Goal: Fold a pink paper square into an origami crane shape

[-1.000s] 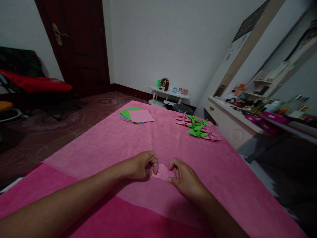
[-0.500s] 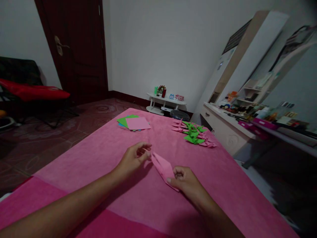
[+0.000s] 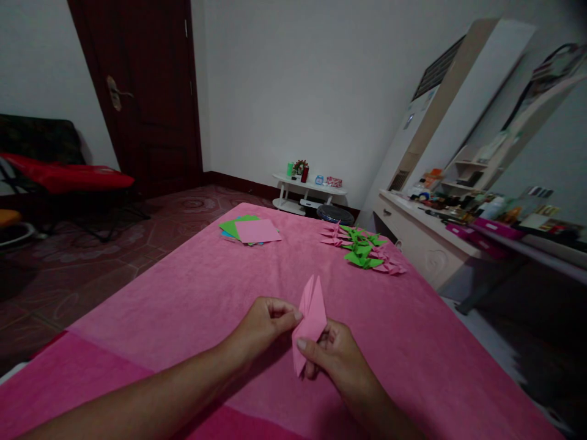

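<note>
A pink folded origami paper (image 3: 313, 315), long and diamond-shaped with two narrow points at its far end, is held above the pink cloth (image 3: 192, 293). My right hand (image 3: 334, 351) grips its lower part, thumb on the near face and fingers behind. On the paper's left edge my left hand (image 3: 273, 318) is closed in a pinch, thumb and fingertips touching the side. Farther off to the right lie several folded paper cranes (image 3: 362, 253), green and pink. A stack of square paper sheets (image 3: 257, 231) lies at the far left, pink on top, green and blue beneath.
Beyond the cloth stands a low white table (image 3: 312, 184) with small items. On the right is a dressing table (image 3: 413, 229) crowded with bottles and boxes. At the left are a chair with a red cover (image 3: 73, 174) and a dark door (image 3: 147, 91).
The folded paper has turned from slanting to nearly upright and come nearer. My left hand has moved down and right, from its tip to its left edge. My right hand still holds it.
</note>
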The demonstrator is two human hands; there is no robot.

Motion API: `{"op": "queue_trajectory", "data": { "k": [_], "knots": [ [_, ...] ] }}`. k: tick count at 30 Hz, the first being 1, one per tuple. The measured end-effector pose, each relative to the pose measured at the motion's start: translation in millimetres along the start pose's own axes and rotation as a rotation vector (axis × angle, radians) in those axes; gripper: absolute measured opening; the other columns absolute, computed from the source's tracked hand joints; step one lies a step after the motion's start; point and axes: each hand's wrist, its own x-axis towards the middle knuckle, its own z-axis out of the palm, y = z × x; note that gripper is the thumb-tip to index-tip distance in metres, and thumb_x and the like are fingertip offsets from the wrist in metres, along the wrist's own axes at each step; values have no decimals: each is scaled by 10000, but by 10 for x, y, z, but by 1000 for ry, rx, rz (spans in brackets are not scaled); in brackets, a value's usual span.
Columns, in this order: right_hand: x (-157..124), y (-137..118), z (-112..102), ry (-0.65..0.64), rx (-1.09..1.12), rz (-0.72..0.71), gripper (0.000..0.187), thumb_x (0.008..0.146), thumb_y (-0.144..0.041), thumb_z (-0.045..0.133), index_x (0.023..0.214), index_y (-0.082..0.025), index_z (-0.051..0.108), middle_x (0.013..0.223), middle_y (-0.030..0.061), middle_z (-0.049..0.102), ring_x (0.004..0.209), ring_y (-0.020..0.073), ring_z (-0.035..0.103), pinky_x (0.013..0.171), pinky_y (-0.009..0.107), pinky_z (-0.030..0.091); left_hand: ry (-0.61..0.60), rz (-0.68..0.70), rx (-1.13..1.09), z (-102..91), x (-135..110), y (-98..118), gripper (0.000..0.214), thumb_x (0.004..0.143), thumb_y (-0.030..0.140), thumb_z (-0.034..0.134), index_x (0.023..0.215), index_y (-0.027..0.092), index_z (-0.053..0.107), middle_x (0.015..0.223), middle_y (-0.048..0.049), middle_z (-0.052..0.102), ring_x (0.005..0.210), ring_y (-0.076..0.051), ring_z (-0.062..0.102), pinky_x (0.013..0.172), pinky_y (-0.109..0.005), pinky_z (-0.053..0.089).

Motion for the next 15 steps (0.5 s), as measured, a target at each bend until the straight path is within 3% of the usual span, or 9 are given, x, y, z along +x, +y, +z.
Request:
{"op": "queue_trajectory", "data": {
  "k": [3,5,7,9,12,15],
  "knots": [
    [-16,-80,-75,-2,-79,-30,383,733,-509,654,745,-142,544,536,-3,550,420,97,478,434,222,367,10,2,-1,-52,24,33,395,626,467,736,615,89,621,551,-15,546,512,-102,477,527,-231,344],
    [-30,-126,-172,109,-200,-121,343,819,-490,560,735,-159,527,583,-8,524,455,96,468,446,223,367,-6,-10,4,-111,47,67,352,620,420,738,600,94,608,536,1,522,490,-81,431,502,-216,304],
    [-40,-145,-287,289,-432,-295,215,842,-381,562,796,-171,545,648,3,534,531,118,495,487,232,392,-29,-59,14,-183,72,102,309,602,378,736,601,99,602,524,9,507,471,-76,406,482,-212,277],
    [-43,-141,-389,346,-709,-547,121,813,-244,602,914,-182,578,843,55,590,715,165,565,630,276,460,-70,-134,44,-254,95,130,285,583,355,731,618,100,609,517,10,506,458,-80,401,472,-215,267],
    [-38,-117,-457,156,-1004,-893,291,795,-121,602,1068,-219,589,1073,95,582,978,225,546,827,370,441,-190,-192,179,-330,118,154,269,599,343,708,596,97,600,498,23,473,442,-68,352,459,-215,234],
    [-29,-91,-413,-58,-1144,-1005,302,805,-101,607,1084,-216,598,1037,83,606,945,212,542,817,381,420,-313,-125,377,-353,133,144,244,688,309,635,568,104,581,476,48,398,441,-55,280,447,-211,191]
  ]
}}
